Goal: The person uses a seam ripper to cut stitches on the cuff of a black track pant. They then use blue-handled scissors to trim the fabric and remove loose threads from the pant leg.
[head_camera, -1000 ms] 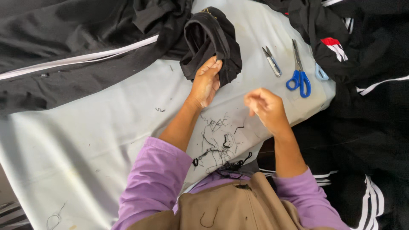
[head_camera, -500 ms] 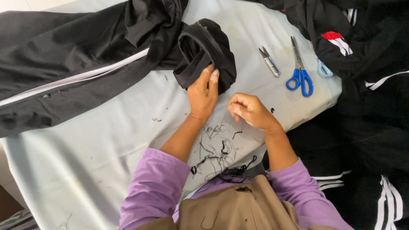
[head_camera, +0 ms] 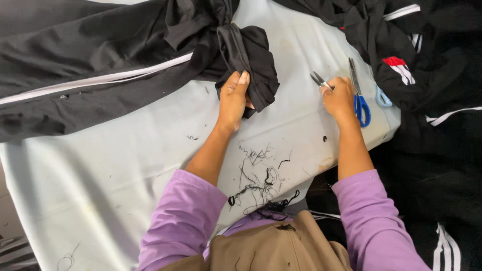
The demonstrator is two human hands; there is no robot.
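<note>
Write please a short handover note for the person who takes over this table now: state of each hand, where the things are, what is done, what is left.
Left hand: grip shut on the bunched end of the black garment, pressing it on the pale table cover.
Right hand: closing on the small thread snips; whether they are lifted cannot be told.
Blue-handled scissors lie just right of that hand, unused.
Done: many cut black threads lie near the table edge.
Left: trimming appears unfinished; more black garments are piled at right.
</note>
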